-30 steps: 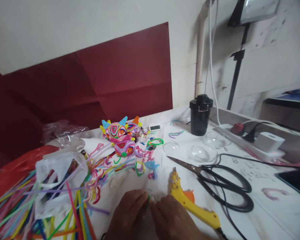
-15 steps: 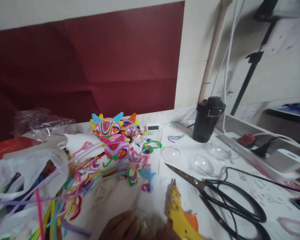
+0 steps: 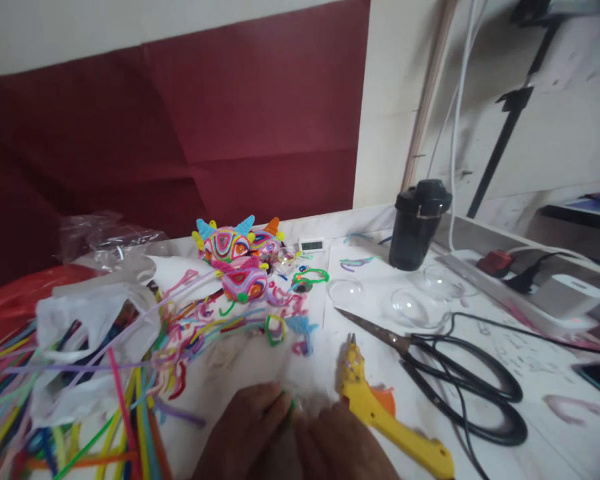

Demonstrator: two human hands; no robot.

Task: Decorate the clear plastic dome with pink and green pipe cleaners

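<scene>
At the bottom middle, my left hand (image 3: 247,430) has its fingers closed on a green fuzzy strip (image 3: 291,405), of which only a short piece shows. Close beside it on the right is my right hand (image 3: 343,440), fingers bent and pressed together; what it holds is hidden and blurred. Something clear shows faintly between the fingertips. A yellow glue gun (image 3: 380,417) with an orange trigger lies just right of my right hand. Black-handled scissors (image 3: 405,343) lie open farther right.
Colourful decorated masks (image 3: 243,283) stand at the back, near a small white digital display (image 3: 311,245). Fuzzy stems (image 3: 145,413) and a white bag (image 3: 95,313) fill the left. Clear domes (image 3: 410,307), a black cup (image 3: 415,230) and a power strip (image 3: 530,303) are at the right.
The view has tilted down and shifted left, so more of both hands and the glue gun shows. Both hands remain close together at the green strip.
</scene>
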